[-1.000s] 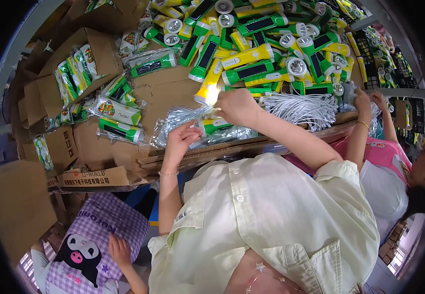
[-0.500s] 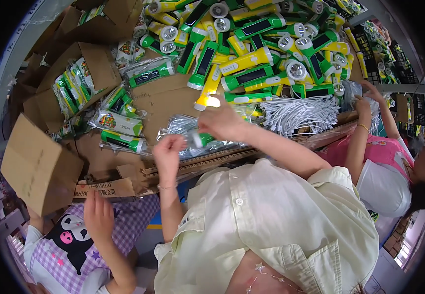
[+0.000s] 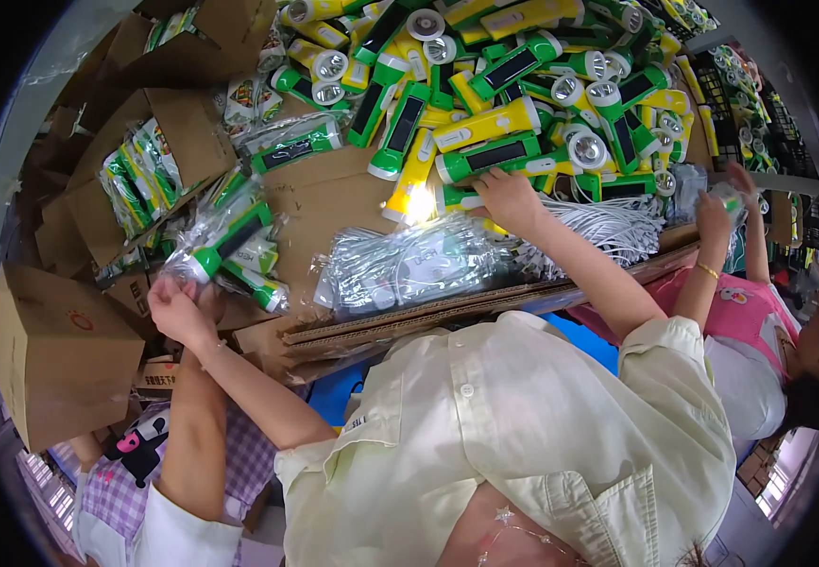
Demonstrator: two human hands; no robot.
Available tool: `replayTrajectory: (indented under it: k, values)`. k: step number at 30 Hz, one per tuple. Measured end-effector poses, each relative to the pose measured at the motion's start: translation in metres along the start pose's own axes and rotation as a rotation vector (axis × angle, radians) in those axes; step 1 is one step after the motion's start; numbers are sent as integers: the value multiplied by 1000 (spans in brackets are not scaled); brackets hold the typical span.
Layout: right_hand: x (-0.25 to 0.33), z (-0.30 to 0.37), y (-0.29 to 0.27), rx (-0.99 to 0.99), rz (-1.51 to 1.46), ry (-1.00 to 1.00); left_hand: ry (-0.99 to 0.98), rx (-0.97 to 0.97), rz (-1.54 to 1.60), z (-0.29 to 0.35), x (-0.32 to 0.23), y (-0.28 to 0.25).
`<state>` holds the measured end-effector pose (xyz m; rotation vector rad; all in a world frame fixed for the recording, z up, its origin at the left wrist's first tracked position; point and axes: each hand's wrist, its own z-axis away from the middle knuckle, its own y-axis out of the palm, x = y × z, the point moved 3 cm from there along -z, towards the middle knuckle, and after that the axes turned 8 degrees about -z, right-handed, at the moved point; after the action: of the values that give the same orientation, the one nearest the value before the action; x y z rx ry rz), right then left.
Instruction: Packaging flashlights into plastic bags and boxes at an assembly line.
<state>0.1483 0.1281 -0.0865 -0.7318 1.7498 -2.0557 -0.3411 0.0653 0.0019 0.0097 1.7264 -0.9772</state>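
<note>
My left hand [image 3: 183,310] is closed on the end of a green flashlight in a clear plastic bag [image 3: 227,243], at the left beside other bagged flashlights. My right hand [image 3: 513,203] reaches to the heap, its fingers and thumb curled around a green and white flashlight [image 3: 459,199]. Just left of it, a yellow flashlight [image 3: 413,180] shines brightly at its head. Below lies a stack of clear plastic bags [image 3: 409,265], and white cables [image 3: 608,227] are bundled by my right wrist.
Green and yellow flashlights [image 3: 490,126] heap across the back. An open carton [image 3: 183,128] of bagged flashlights stands at the left, another carton [image 3: 65,354] nearer. A co-worker's forearm [image 3: 198,425] rises close to my left hand; another co-worker's hands [image 3: 716,217] work at the right.
My left hand has swung left with the bagged flashlight. My right hand has moved right, onto another flashlight. The left co-worker's arm has come up beside my left hand; the near carton has shifted.
</note>
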Motion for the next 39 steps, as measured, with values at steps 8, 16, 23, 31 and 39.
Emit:
replayTrajectory:
  k: [8, 16, 23, 31, 39]
  values:
    - [-4, -13, -43, 25, -348, 89, 415, 131, 82, 74, -53, 49]
    - [61, 2, -81, -221, -770, 31, 62, 1078, 559, 209, -114, 153]
    - [77, 33, -61, 299, -1876, 322, -3, 1339, 925, 215, -116, 136]
    - [109, 52, -73, 592, -2192, 318, -85, 1389, 1024, 225, -113, 126]
    - [117, 63, -65, 479, -2341, 193, -296, 1286, 1171, 231, -116, 125]
